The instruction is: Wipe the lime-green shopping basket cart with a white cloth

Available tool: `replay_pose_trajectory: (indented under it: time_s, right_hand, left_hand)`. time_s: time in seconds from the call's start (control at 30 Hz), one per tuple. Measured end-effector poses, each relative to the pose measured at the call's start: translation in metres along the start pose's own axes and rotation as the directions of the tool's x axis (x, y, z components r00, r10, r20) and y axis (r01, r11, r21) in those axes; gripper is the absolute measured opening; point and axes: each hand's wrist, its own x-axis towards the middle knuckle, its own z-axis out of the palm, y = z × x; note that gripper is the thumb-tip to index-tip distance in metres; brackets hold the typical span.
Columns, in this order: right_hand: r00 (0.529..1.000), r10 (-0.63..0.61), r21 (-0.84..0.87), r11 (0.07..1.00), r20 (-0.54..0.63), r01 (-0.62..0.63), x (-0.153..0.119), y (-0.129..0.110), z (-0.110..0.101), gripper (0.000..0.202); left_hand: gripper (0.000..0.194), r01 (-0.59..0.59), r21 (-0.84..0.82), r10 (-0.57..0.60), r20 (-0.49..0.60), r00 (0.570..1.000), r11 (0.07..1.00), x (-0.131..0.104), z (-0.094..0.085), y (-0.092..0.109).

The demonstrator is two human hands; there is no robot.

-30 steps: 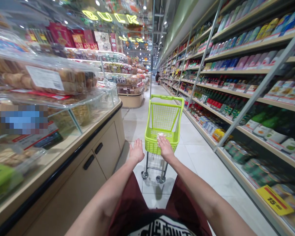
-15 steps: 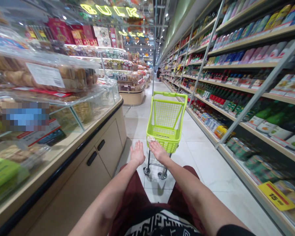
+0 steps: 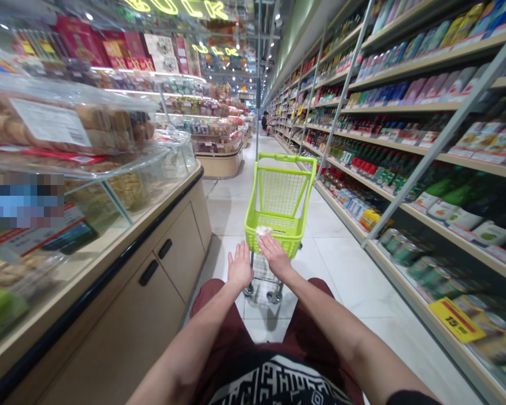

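Note:
A lime-green shopping cart [image 3: 297,232] stands in the aisle just ahead of my knees. My right hand [image 3: 274,257] reaches to the near left part of its basket, fingers stretched out over a crumpled white tissue [image 3: 263,231]. The tissue shows at the fingertips, in front of the basket; whether it touches the plastic I cannot tell. Beside the basket's lower left corner, my left hand [image 3: 240,267] is held palm down with its fingers apart and nothing in it.
Left of me runs a wooden counter [image 3: 181,236] with glass edging and packed baked goods [image 3: 88,126]. Tall shelves [image 3: 388,197] of bottles and cans line the right side, with a yellow price sign [image 3: 456,319] low down. Far along the aisle a person [image 3: 265,121] is low near the shelves.
The view has shifted slightly, so cart and shelves sit further left. My right hand and the tissue have moved a little rightward relative to the basket. My left hand stays open nearby.

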Motion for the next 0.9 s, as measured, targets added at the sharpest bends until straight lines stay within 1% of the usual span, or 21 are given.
replay_pose_trajectory:
  time_s: [0.13,0.2,0.23,0.3,0.37,0.43,0.5,0.57,0.63,0.7,0.73,0.8,0.9]
  right_hand:
    - [0.990,0.026,-0.003,1.000,0.141,-0.026,-0.020,0.002,0.026,0.034]
    - [0.988,0.026,0.023,0.999,0.155,-0.030,-0.032,0.001,0.026,0.032]
    - [0.991,0.021,0.044,0.999,0.133,-0.027,-0.037,0.001,0.022,0.032]
    - [0.999,0.018,0.081,0.996,0.042,-0.022,-0.044,0.002,0.006,0.035]
    - [0.997,0.048,0.091,0.995,-0.060,-0.043,-0.045,0.006,-0.011,0.039]
    - [0.990,0.094,0.075,0.993,-0.106,-0.087,-0.043,0.015,-0.020,0.040]
    - [0.989,0.122,0.049,0.992,-0.078,-0.119,-0.042,0.023,-0.018,0.039]
    - [0.992,0.125,0.029,0.992,-0.007,-0.125,-0.045,0.029,-0.006,0.037]
    - [0.991,0.125,0.017,0.992,0.051,-0.126,-0.053,0.029,0.009,0.036]
    - [0.990,0.126,0.018,0.992,0.062,-0.128,-0.065,0.024,0.019,0.035]
    - [0.991,0.123,0.024,0.992,0.052,-0.124,-0.070,0.021,0.021,0.034]
    - [0.995,0.103,0.046,0.994,0.007,-0.103,-0.077,0.017,0.015,0.035]
    - [0.991,0.097,0.073,0.993,-0.095,-0.091,-0.073,0.021,-0.007,0.038]
  left_hand:
    - [0.079,-0.067,0.017,0.067,0.016,0.998,0.998,-0.001,-0.003,0.013]
    - [0.078,-0.087,0.016,0.086,0.030,0.996,0.996,-0.001,-0.003,0.017]
    - [0.078,-0.090,0.013,0.090,0.032,0.995,0.996,-0.001,-0.003,0.018]
    - [0.078,-0.080,0.007,0.080,0.025,0.996,0.997,0.000,-0.002,0.019]
    - [0.079,-0.062,-0.002,0.062,0.010,0.998,0.998,0.001,-0.002,0.020]
    - [0.080,-0.050,-0.009,0.050,0.006,0.999,0.999,0.001,-0.003,0.022]
    - [0.079,-0.062,-0.009,0.062,0.010,0.998,0.998,0.002,-0.004,0.027]
    - [0.079,-0.099,-0.002,0.099,0.002,0.995,0.995,0.001,-0.007,0.034]
    - [0.078,-0.145,0.010,0.145,-0.005,0.989,0.989,0.001,-0.009,0.041]
    - [0.077,-0.178,0.017,0.178,-0.003,0.984,0.984,0.001,-0.011,0.047]
    - [0.076,-0.189,0.019,0.190,0.000,0.982,0.982,0.001,-0.011,0.049]
    - [0.075,-0.205,0.020,0.205,0.000,0.979,0.979,0.002,-0.012,0.052]
    - [0.074,-0.204,0.019,0.204,-0.004,0.979,0.979,0.003,-0.012,0.054]
